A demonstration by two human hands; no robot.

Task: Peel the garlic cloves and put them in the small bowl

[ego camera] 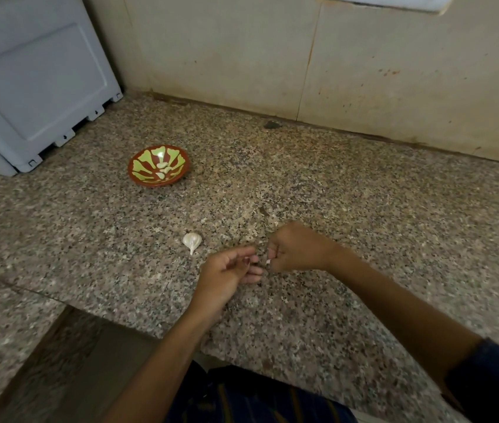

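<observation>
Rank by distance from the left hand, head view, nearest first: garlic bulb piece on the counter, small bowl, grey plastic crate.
1. Garlic bulb piece: on the granite counter just left of and beyond the left hand.
2. Small bowl: farther back and left, peeled cloves inside.
3. Grey plastic crate: far left corner, against the wall.

Speckled polished granite bench [333,178]; glossy glazed small bowl [138,175] at ten o'clock; papery, dry-skinned garlic bulb [192,240]; smooth grey plastic appliance [34,87] far left; matt stained wall [364,65].
</observation>
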